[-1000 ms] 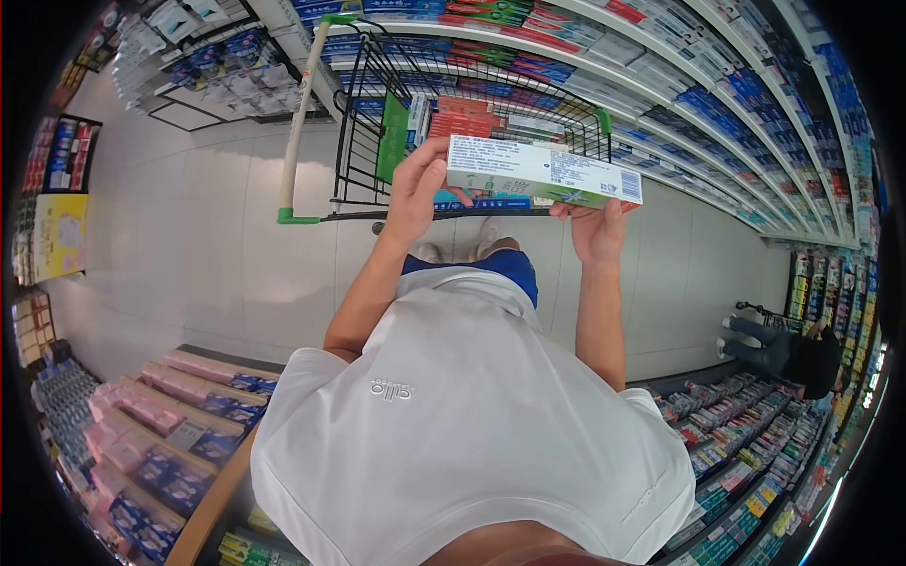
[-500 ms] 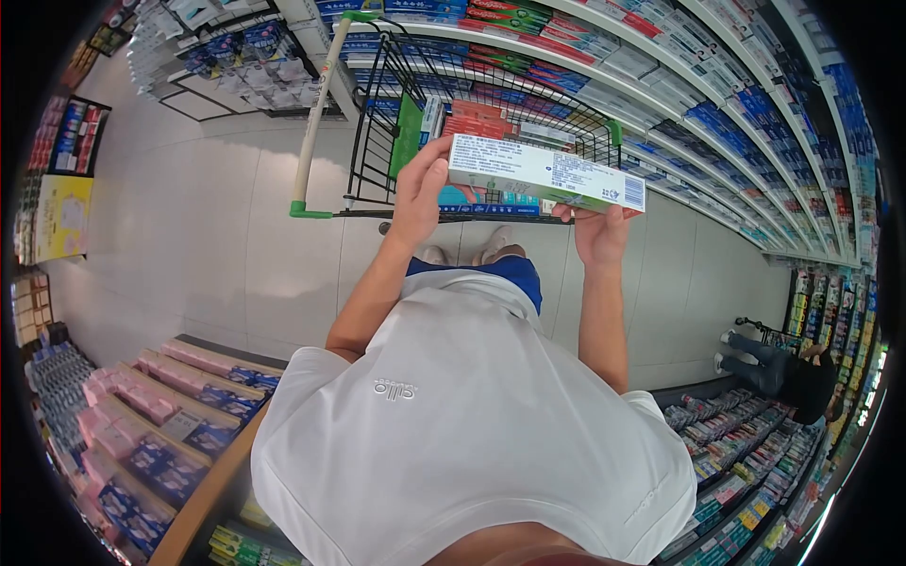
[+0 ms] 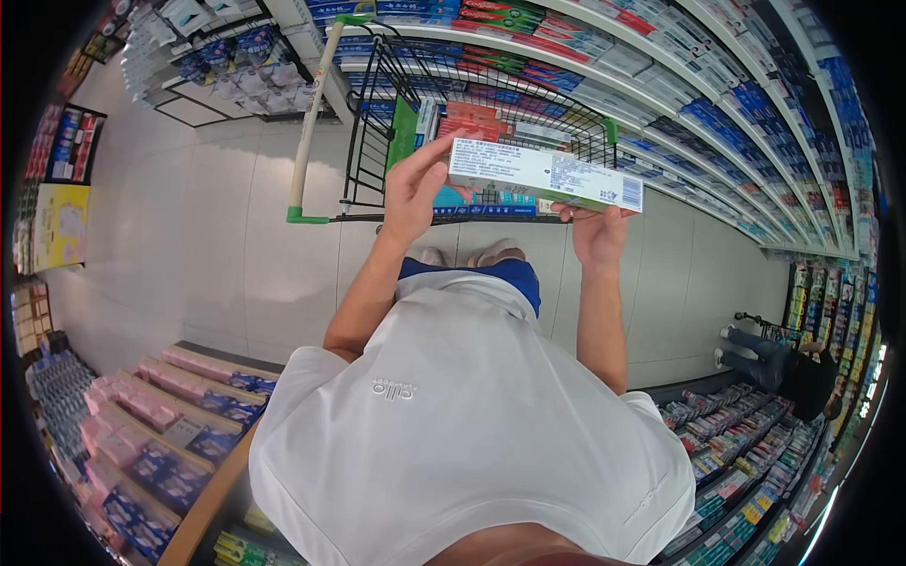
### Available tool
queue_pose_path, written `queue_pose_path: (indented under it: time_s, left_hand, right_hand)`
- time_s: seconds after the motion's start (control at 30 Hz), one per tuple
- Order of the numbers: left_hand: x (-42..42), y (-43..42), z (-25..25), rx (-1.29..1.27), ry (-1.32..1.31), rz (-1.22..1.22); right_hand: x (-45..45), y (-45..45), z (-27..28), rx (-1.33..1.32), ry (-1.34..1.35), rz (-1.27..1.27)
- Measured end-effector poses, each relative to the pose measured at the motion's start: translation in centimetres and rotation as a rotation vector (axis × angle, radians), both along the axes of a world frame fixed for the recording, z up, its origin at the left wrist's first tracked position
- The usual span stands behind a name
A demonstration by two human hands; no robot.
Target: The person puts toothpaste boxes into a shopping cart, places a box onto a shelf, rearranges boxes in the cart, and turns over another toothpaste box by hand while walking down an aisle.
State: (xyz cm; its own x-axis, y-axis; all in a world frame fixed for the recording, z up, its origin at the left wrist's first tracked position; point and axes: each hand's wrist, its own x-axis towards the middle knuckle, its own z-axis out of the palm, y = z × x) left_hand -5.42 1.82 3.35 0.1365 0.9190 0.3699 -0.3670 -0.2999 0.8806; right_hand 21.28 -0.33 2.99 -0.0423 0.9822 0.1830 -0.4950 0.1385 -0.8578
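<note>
A long white toothpaste box [image 3: 528,170] with printed text, a barcode and a green lower side is held level in front of my body. My left hand [image 3: 415,193] grips its left end, thumb in front. At the right end, my right hand [image 3: 600,231] holds it from below with the fingertips. Just beyond the box stands a black wire shopping cart [image 3: 368,160] with green corners. Inside the cart are red boxes [image 3: 472,115] and other packages, partly hidden by the box and my left hand.
Shelves of boxed toothpaste [image 3: 613,57] run along the far side and the right. Pink and blue packages [image 3: 179,406] fill a display at lower left. A person [image 3: 783,368] in dark clothes stands at the right beside another cart. Pale tiled floor [image 3: 255,245] lies between.
The box stays in both hands, nearly still. The view has shifted very slightly, and the cart appears a little further left.
</note>
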Motion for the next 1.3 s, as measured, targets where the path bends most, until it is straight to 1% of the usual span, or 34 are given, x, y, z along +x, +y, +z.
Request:
queue_pose_path:
  time_s: [0.13, 0.2, 0.23, 0.43, 0.5, 0.63, 0.73, 0.9, 0.93, 1.0, 1.3]
  left_hand:
    - [0.1, 0.1, -0.1, 0.016, -0.001, -0.008]
    - [0.2, 0.2, -0.3, 0.03, 0.006, -0.013]
    - [0.3, 0.2, -0.4, 0.029, 0.006, -0.015]
    - [0.5, 0.2, -0.8, 0.023, -0.012, -0.026]
    - [0.5, 0.2, -0.7, 0.042, 0.002, -0.029]
    - [0.7, 0.0, -0.9, 0.058, -0.005, -0.021]
    - [0.9, 0.0, -0.8, 0.046, -0.078, 0.023]
    - [0.8, 0.2, -0.8, 0.034, 0.025, 0.009]
    - [0.9, 0.2, -0.8, 0.034, 0.024, 0.009]
    - [1.1, 0.3, -0.8, 0.01, 0.034, 0.023]
    - [1.9, 0.6, -0.9, -0.026, 0.017, 0.018]
  right_hand:
    - [-0.2, -0.2, 0.3, 0.007, 0.016, -0.034]
    - [-0.2, -0.1, 0.6, 0.027, 0.096, 0.0]
    - [-0.2, -0.1, 0.7, 0.026, 0.096, -0.002]
    - [0.2, -0.1, 0.7, 0.037, 0.073, 0.006]
    - [0.5, -0.1, 0.4, 0.006, -0.019, -0.014]
    - [0.6, -0.1, 0.3, 0.008, -0.003, -0.008]
    - [0.7, 0.0, 0.2, 0.007, -0.013, -0.002]
    - [0.8, 0.1, 0.4, 0.01, -0.008, -0.001]
    - [0.8, 0.1, 0.5, 0.01, -0.008, -0.001]
    - [0.8, 0.3, 0.8, 0.035, 0.076, 0.037]
    - [1.6, 0.2, 0.4, 0.035, 0.086, 0.03]
